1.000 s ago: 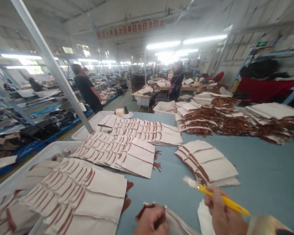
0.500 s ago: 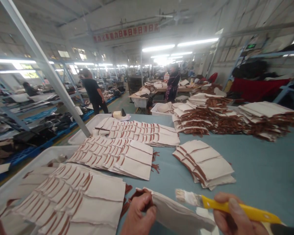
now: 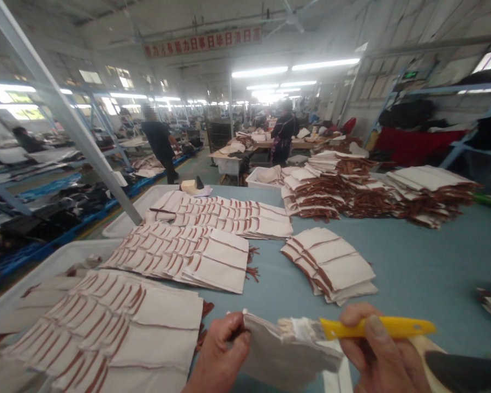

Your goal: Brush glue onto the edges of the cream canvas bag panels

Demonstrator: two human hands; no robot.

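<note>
Three fanned rows of cream fabric pieces (image 3: pixel 196 256) already lie spread across the blue table (image 3: pixel 425 267), with tall stacks (image 3: pixel 335 191) beyond. The left hand (image 3: pixel 223 357) pinches one fabric piece (image 3: pixel 282 355) at its edge, lifted near the table's front; the right hand (image 3: pixel 378 355) grips a yellow-handled brush (image 3: pixel 352 327), bristles on it.

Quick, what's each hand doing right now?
Left hand: closed, pinching the edge of a cloth piece.
Right hand: closed around a yellow-handled brush.

L hand (image 3: pixel 221 357) pinched shut, R hand (image 3: pixel 378 355) fisted, both low, palms inward
</note>
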